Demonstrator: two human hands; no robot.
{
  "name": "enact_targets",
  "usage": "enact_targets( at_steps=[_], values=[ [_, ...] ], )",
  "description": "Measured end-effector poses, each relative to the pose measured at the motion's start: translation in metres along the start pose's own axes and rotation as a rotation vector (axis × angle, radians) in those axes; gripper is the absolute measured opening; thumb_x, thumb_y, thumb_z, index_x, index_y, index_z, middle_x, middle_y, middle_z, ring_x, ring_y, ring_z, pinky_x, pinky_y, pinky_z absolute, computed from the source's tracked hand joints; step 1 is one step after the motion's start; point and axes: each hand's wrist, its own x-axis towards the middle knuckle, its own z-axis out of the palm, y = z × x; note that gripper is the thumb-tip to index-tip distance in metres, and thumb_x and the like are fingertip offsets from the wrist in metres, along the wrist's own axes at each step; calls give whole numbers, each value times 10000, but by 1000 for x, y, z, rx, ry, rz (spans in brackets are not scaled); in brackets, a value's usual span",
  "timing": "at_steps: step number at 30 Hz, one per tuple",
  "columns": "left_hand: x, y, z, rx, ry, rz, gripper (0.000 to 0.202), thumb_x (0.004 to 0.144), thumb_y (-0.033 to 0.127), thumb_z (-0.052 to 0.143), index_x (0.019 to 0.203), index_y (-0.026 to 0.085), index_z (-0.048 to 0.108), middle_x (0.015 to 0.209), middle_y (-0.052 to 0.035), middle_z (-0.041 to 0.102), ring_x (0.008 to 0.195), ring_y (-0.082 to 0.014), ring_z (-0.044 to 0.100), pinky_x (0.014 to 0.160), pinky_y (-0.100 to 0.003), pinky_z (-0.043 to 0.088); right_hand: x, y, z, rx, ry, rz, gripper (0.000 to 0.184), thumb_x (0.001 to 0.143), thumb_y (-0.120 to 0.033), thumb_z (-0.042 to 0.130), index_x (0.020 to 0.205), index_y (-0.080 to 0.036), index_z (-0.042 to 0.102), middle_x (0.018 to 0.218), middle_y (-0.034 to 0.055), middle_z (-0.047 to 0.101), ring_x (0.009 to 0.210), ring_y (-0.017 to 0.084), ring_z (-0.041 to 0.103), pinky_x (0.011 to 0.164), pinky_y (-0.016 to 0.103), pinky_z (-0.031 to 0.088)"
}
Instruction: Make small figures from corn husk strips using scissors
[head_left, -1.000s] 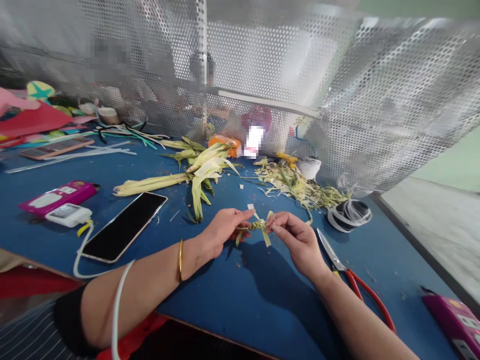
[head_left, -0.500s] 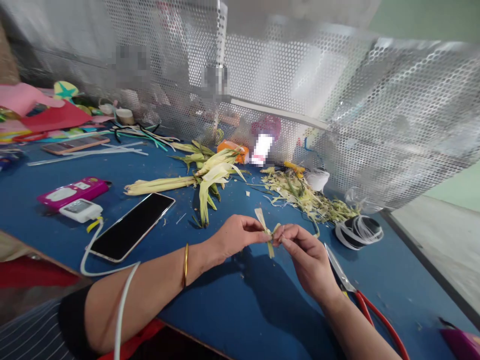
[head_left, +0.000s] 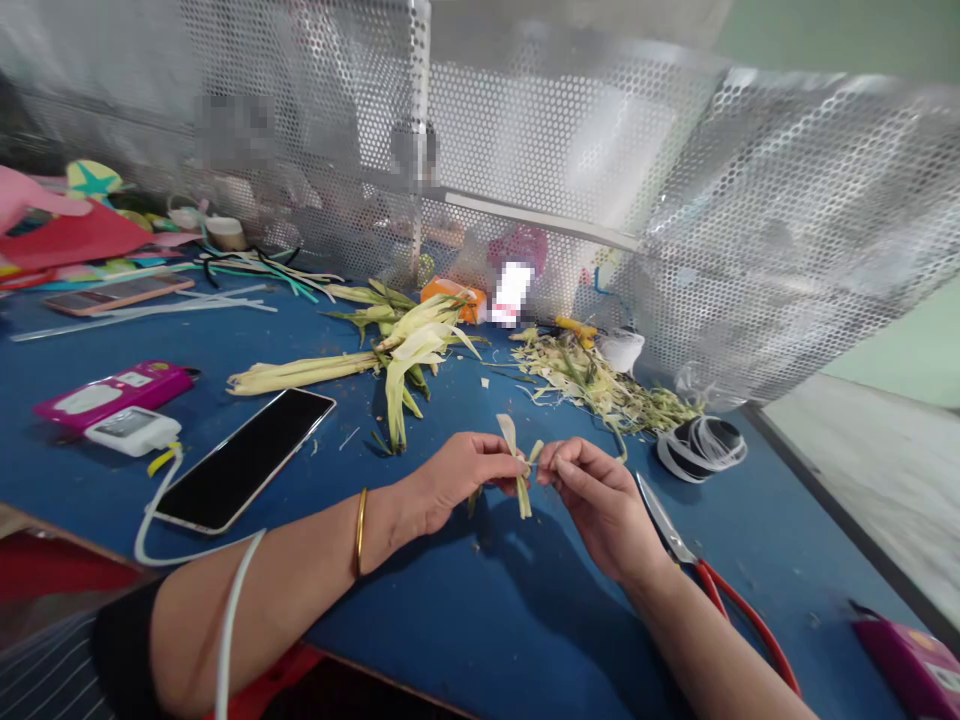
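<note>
Both my hands meet above the blue table [head_left: 480, 620] near its front. My left hand [head_left: 455, 478], with a gold bangle on its wrist, pinches one end of a small piece of woven pale green leaf strips [head_left: 519, 462]. My right hand [head_left: 600, 500] pinches the other end, fingers curled together. Loose strip ends stick up and hang down between the two hands. A bundle of long green and yellow leaves [head_left: 375, 355] lies further back on the table.
Red-handled scissors [head_left: 697, 570] lie just right of my right hand. A black phone [head_left: 244, 458], a white charger [head_left: 131, 430] and a pink device [head_left: 105, 388] lie at left. Leaf trimmings [head_left: 600, 385] and a tape roll [head_left: 701, 445] sit near the perforated metal screen [head_left: 675, 220].
Both hands have kept their grip on the woven piece, turning it slightly; the strip ends now point more up and down. The view has shifted a little.
</note>
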Motion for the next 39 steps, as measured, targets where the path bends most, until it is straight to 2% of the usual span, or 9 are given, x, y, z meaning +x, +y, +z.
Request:
enact_targets(
  at_steps=[4,11,15,18,22,26,32,35,39],
  values=[
    [0,-1,0,-39,-16,-32,205,638,336,726,663,139,676,649,-15,616,622,-118,515,652,-259,391,1,1,0,-13,10,45,193,809,-348,707,718,-199,625,772,13,602,736,154,541,734,295,435],
    [-1,-1,2,55,66,-21,266,682,398,688,584,168,596,560,21,522,551,-105,433,559,-245,340,2,5,1,-7,76,105,226,767,-381,748,758,-196,618,754,6,610,707,142,569,702,273,448],
    [0,-2,1,79,109,-19,247,674,385,682,581,174,594,553,27,516,527,-100,416,537,-243,326,3,7,0,-77,131,75,307,727,-372,781,957,-222,645,734,-18,588,699,149,585,692,279,462],
    [-1,-2,1,92,96,-27,220,666,358,669,576,172,592,545,29,511,526,-99,419,540,-242,330,5,12,-3,-271,111,26,405,731,-369,775,1094,-225,666,703,-28,570,649,135,539,631,265,437],
    [-3,-2,1,120,55,-37,170,649,293,659,561,176,573,505,45,480,503,-93,402,542,-241,336,5,19,-7,-545,52,-65,173,803,-371,704,862,-209,720,695,4,609,664,156,540,628,281,411],
    [-3,-4,0,88,42,16,166,655,293,693,592,155,625,541,25,538,550,-99,470,600,-242,376,2,19,-6,-699,81,-209,194,852,-331,649,697,-218,672,701,15,610,683,170,545,645,291,407],
    [-2,-5,1,-279,-77,-156,257,607,345,780,628,144,622,580,22,547,532,-82,473,567,-229,385,-1,18,1,-707,202,-276,182,857,-321,639,703,-226,652,695,7,608,679,175,550,642,293,411],
    [-3,-3,-1,-311,-74,-197,254,598,331,795,659,138,641,588,21,552,552,-85,493,584,-226,403,0,18,3,-690,214,-277,167,852,-303,647,704,-226,651,686,-1,599,672,169,544,639,287,413],
    [-5,-2,-3,-237,-77,-202,268,621,369,775,669,137,652,601,9,573,575,-96,515,646,-242,433,-1,19,3,-735,199,-361,153,876,-258,626,731,-231,670,722,2,616,704,166,563,667,289,420]
  ],
)
